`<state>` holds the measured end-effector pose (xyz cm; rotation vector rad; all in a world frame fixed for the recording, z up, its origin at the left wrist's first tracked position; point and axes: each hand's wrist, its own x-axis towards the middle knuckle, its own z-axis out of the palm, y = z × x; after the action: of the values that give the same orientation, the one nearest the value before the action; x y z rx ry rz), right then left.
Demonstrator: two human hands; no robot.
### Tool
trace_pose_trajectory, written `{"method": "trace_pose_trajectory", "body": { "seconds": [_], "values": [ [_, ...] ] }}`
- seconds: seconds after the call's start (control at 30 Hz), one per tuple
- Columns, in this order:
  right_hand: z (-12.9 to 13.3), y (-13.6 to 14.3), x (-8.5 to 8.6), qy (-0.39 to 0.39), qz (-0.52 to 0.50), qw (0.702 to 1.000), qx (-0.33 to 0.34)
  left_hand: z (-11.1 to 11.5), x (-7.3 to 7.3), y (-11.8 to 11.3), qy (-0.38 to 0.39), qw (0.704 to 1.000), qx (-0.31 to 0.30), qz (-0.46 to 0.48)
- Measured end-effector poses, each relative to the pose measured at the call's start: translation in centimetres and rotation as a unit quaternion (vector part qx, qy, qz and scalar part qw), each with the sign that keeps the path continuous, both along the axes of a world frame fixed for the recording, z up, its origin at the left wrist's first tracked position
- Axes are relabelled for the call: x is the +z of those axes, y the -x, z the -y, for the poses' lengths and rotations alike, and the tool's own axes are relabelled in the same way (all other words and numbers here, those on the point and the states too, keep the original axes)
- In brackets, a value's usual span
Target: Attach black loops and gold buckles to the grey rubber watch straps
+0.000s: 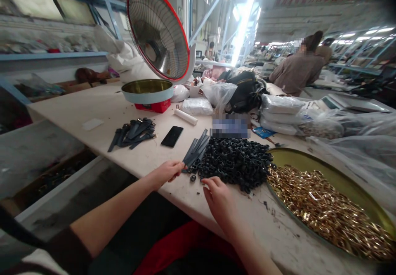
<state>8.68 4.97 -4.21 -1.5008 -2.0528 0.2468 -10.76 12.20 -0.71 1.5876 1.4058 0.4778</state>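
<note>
Black loops (pixel 236 159), grey straps (pixel 197 150), gold pieces (pixel 324 211)

One head-worn view looks forward and down across the worktable (pixel 93 110), from close above the left hand (pixel 171 170) and right hand (pixel 219 194), taking in the dish-shaped electric heater (pixel 159 31) at eleven o'clock.

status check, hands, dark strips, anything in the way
Left hand at near ends of dark strips, grip unclear. Right hand by black loop pile, grip unclear. One loose loop between hands.
</note>
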Motion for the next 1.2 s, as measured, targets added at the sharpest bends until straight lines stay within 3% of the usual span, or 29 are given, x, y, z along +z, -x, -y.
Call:
{"method": "trace_pose_trajectory", "body": {
  "seconds": [0.1,0.17,0.23,0.37,0.43,0.5,0.53,0.57,0.63,0.7,0.73,0.83,1.0,1.2],
  "values": [
    [-2.6,3.1,-0.1,0.002,0.131,0.990,0.049,3.4,-0.4,1.1,0.101,0.992,0.012,0.075],
    [-3.8,4.2,-0.7,0.008,0.175,0.982,0.065,4.7,-0.5,1.6,0.179,0.971,0.040,0.151],
    [-4.5,4.5,-1.3,0.016,0.183,0.980,0.071,5.2,-0.5,1.9,0.234,0.948,0.068,0.205],
    [-4.7,3.8,-1.9,0.034,0.194,0.977,0.078,5.0,-0.6,2.1,0.274,0.930,0.083,0.231],
    [-4.3,3.2,-2.0,0.048,0.127,0.989,0.061,4.8,-0.7,2.1,0.290,0.923,0.078,0.242],
    [-3.5,2.5,-1.9,0.088,-0.031,0.995,0.019,4.6,-0.9,1.8,0.296,0.922,0.066,0.241],
    [-3.0,2.1,-1.8,0.125,-0.138,0.983,-0.007,4.5,-1.0,1.6,0.290,0.927,0.053,0.234],
    [-2.5,1.8,-1.7,0.171,-0.247,0.953,-0.032,4.4,-1.1,1.4,0.274,0.935,0.031,0.221],
    [-1.7,1.4,-1.2,0.263,-0.443,0.854,-0.068,4.3,-1.2,0.7,0.213,0.960,-0.030,0.179],
    [-1.0,1.0,-0.7,0.320,-0.572,0.749,-0.095,4.1,-1.3,-0.1,0.119,0.983,-0.081,0.116],
    [-0.7,0.9,-0.5,0.333,-0.609,0.712,-0.105,4.2,-1.3,-0.5,0.074,0.989,-0.094,0.085],
    [0.1,0.4,-0.2,0.340,-0.659,0.658,-0.131,4.6,-0.8,-1.4,0.010,0.993,-0.114,0.033],
    [1.9,-0.8,-0.8,0.305,-0.673,0.661,-0.130,6.2,-0.1,-2.7,0.022,0.990,-0.135,0.029],
    [4.9,-2.2,-0.5,0.300,-0.585,0.750,-0.075,7.9,0.7,-4.0,-0.034,0.972,-0.216,-0.083]
  ]
}}
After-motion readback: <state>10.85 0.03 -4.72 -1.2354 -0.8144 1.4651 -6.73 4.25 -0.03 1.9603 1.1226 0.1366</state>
